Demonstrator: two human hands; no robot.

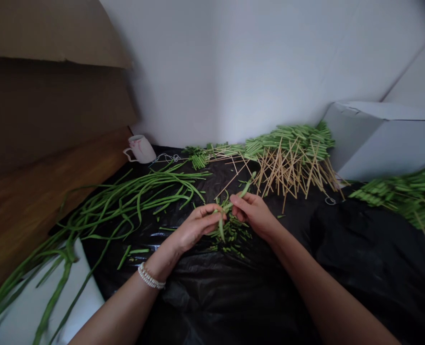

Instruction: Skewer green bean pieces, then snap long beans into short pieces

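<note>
My left hand (202, 224) pinches a light green length of long bean (221, 229) whose end points down toward me. My right hand (254, 213) is closed on a bean length (247, 185) that sticks up past the fingers. The hands almost meet, and I cannot tell whether both grip one bean or two. Below them lies a pile of short cut bean bits (234, 239) on a black plastic sheet (212, 297). To the left, uncut long beans (140, 187) spread in a loose tangle.
Bean pieces on wooden skewers (287, 167) are heaped at the back right. More skewered beans (406, 194) lie at far right, before a white box (392, 139). A mug (142, 148) stands at back left, near cardboard (54, 96). A white wall closes off the back.
</note>
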